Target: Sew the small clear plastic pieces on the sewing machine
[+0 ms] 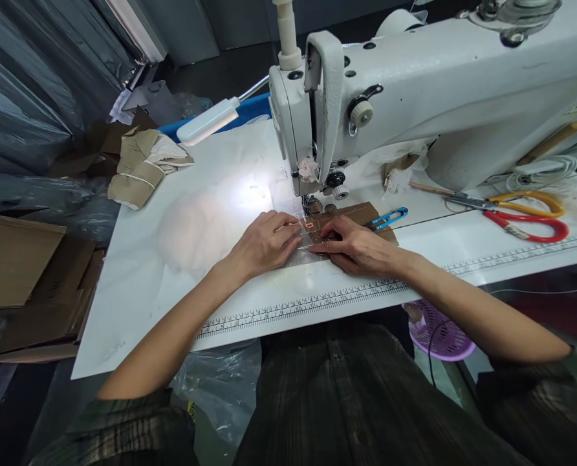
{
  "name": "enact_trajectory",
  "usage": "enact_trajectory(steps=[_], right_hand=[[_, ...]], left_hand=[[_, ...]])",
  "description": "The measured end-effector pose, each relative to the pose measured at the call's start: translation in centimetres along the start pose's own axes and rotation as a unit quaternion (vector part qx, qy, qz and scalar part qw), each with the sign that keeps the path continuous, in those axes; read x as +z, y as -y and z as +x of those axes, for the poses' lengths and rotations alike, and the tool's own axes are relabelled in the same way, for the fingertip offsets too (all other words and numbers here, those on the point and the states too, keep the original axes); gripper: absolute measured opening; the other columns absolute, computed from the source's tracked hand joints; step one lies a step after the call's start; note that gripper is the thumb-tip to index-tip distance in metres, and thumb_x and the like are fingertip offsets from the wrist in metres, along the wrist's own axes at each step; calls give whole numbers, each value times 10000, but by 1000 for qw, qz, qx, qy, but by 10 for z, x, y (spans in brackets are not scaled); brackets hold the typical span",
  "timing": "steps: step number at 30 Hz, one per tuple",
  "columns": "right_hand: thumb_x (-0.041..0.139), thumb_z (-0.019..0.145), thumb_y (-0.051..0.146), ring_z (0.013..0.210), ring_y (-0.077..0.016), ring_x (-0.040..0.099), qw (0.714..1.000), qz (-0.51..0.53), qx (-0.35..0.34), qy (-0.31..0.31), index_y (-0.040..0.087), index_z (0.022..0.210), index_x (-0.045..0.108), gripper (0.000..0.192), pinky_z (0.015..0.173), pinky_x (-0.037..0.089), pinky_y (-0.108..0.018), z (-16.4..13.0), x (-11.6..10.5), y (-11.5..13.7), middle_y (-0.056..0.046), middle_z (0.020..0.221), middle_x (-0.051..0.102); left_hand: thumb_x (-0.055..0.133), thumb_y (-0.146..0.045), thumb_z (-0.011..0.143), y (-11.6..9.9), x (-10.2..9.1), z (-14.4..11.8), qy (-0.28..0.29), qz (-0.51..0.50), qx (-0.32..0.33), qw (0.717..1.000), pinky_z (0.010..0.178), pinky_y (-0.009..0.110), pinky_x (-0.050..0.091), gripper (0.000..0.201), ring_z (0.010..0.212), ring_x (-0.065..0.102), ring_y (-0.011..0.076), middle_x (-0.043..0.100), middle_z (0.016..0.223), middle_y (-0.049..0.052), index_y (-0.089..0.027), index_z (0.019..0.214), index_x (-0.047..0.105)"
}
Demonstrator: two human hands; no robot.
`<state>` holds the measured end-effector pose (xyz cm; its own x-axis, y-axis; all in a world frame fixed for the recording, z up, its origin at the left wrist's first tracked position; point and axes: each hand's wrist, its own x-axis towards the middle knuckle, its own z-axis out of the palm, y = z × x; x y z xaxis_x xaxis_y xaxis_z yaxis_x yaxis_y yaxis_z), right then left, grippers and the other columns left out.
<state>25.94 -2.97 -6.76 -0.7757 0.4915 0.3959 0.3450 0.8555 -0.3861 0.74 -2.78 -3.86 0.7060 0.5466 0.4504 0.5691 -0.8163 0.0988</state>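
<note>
My left hand (pixel 268 243) rests on the sewing machine bed with bent fingers, its fingertips at the left side of a small clear plastic sheet (pixel 295 257). Facing it, my right hand (pixel 359 247) has curled fingers at the sheet's right side, over a flat brown piece (pixel 366 212). Between the fingertips lies a small label with a red mark (pixel 310 224). Just behind them is the presser foot (pixel 310 206) of the white sewing machine (pixel 414 84). Blue thread snips (pixel 389 219) lie on the brown piece, beside my right hand. The finger undersides are hidden.
Scissors with red and orange handles (pixel 526 217) lie at the right. A printed ruler (pixel 317 304) runs along the table's front edge. A lamp (pixel 208 121) lights the bed. A folded tan bundle (pixel 143 169) sits back left; cardboard (pixel 19 259) stands at left, a purple basket (pixel 441 333) below.
</note>
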Motion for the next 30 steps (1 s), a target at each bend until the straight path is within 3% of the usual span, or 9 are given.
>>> enact_trajectory(steps=[7,17,30], right_hand=[[487,917,156,1000,-243,529,1000,13,0,-3,204,1193,704,355,876,506,-451,0,-1,0,-114,1020,590],[479,888,119,860,-185,612,988,96,104,-64,173,1164,712,366,785,537,-340,0,-4,-4,-91,980,658],[485,882,103,897,-198,608,989,85,111,-55,148,1160,709,359,822,537,-365,1,-4,-2,-106,1003,651]], left_hand=[[619,-267,919,2,-14,-13,85,-152,12,985,845,386,572,187,1019,681,197,714,1132,89,-206,1074,703],[687,-280,893,2,-1,-30,7,-166,-10,986,800,371,556,69,920,706,168,749,1050,51,-243,933,730],[680,-315,902,2,1,-31,-13,-143,-7,990,776,361,510,74,889,700,160,757,1043,35,-260,902,729]])
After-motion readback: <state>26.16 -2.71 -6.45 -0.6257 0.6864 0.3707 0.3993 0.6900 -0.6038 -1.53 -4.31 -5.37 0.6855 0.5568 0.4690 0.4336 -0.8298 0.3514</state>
